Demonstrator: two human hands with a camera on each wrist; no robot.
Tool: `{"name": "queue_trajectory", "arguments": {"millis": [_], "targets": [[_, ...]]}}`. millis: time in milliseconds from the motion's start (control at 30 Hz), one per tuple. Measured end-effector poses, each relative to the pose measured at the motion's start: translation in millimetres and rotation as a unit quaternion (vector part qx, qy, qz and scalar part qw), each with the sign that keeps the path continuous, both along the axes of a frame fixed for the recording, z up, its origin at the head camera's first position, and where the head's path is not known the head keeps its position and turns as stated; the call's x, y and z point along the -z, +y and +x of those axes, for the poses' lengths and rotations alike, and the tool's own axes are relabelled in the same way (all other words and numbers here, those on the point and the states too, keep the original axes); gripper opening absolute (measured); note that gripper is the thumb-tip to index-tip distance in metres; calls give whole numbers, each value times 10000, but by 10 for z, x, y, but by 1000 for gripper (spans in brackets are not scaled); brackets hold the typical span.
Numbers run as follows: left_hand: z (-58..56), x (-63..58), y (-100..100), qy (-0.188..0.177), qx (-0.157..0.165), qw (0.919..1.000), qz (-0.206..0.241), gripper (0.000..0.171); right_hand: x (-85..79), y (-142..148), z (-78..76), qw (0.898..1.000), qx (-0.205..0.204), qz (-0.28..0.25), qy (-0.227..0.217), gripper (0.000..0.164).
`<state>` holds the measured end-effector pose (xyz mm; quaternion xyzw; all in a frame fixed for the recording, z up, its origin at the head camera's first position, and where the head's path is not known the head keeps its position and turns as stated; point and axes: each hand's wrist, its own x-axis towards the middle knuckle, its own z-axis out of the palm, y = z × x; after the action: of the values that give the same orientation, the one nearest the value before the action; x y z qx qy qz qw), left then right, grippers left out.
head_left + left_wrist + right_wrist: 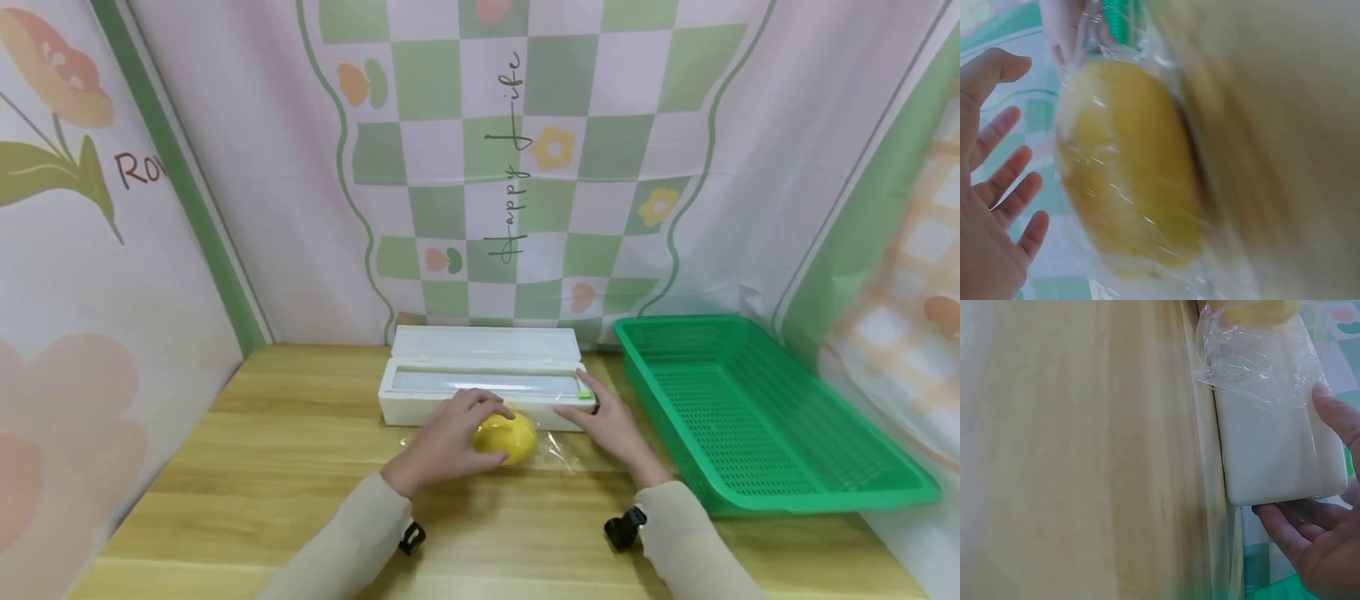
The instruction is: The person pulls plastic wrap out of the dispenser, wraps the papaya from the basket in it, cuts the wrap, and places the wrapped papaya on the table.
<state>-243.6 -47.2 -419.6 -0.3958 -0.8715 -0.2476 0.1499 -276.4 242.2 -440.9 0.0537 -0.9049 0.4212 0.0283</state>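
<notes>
Wrapping looks to be the step in hand: a yellow fruit (507, 437) lies on a sheet of cling film (557, 454) spread on the wooden table (285, 450), just in front of the white film dispenser box (483, 382). The left hand (448, 440) rests over the fruit's near-left side with fingers spread and fairly straight; the left wrist view shows an open palm beside the fruit, not curled round it, and film already lying glossy over the fruit's skin. The right hand (611, 421) lies at the right end of the box, fingertips on its front edge near the small green slider (583, 394); in the right wrist view the thumb and fingers bracket the box's end loosely, more bracing than gripping.

To do this well, I judge the box should be held firmly down with the right hand so it cannot skid while the film is cut. The left hand should keep the fruit from rolling and hold the sheet taut, since slack film clings to itself. A green basket (757, 408) stands to the right of the box, well apart from the fruit.
</notes>
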Motion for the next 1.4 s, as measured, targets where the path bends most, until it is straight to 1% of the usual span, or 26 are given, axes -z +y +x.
{"name": "queue_trajectory", "arguments": {"millis": [100,233,333,467,600,733,833,900,1067,1167,1200,1300,1400], "targets": [[-47,-100,145,27,212,9998,-48,40,4,8,4,10000,42,43,-39,95],[-148,-264,372,-237,495,9982,-255,34,4,25,2,9999,34,117,-59,97],[-246,-364,542,-583,568,9953,-529,31,-1,30,-1,9999,-14,165,-41,97],[-384,-453,769,-1046,561,9899,-775,30,-10,43,-4,9997,-8,246,-34,96],[-488,-476,961,-1359,466,9863,-810,32,-20,60,-6,9996,-28,277,-17,93],[-572,-395,1090,-1667,172,9831,-741,34,-17,63,-15,9996,-53,269,21,91],[-616,-327,1144,-1780,46,9817,-673,35,-7,62,-21,9996,-43,282,64,88],[-625,-307,1162,-1741,63,9828,-616,35,-2,69,-30,9994,-22,308,161,85],[-619,-288,1232,-1439,65,9882,-519,37,0,84,-45,9991,17,341,248,75],[-612,-279,1308,-1267,-135,9904,-539,34,-5,81,-35,9992,24,342,224,70],[-610,-273,1333,-1212,-241,9907,-570,30,-7,80,-32,9991,21,357,228,69],[-612,-251,1392,-951,-575,9915,-679,22,-10,74,-22,9989,24,384,253,70],[-618,-229,1415,-813,-769,9909,-742,17,-13,67,-14,9990,-24,369,265,72]]}}
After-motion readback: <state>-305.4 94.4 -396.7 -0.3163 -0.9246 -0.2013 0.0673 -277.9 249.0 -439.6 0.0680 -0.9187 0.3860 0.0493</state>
